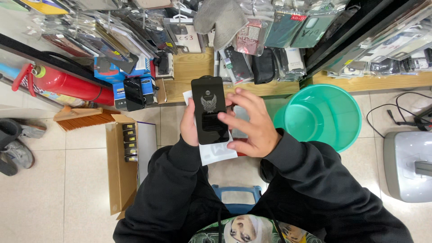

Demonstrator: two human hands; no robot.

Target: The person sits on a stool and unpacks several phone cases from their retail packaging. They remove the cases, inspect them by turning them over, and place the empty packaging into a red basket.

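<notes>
My left hand (189, 128) holds a flat black rectangular package (208, 103) with a grey winged emblem, upright in front of me, along with white paper sheets (216, 153) behind it. My right hand (249, 123) touches the package's right edge with fingers spread, and partly covers a clear flat item (240, 114) behind it. Both arms wear black sleeves.
A teal plastic basin (321, 114) sits on the floor to the right. An open cardboard box (121, 166) of small black items stands at left, beside a broom (83, 118) and red fire extinguisher (67, 83). Racks of phone cases (252, 36) hang ahead. A grey device (407, 164) is at right.
</notes>
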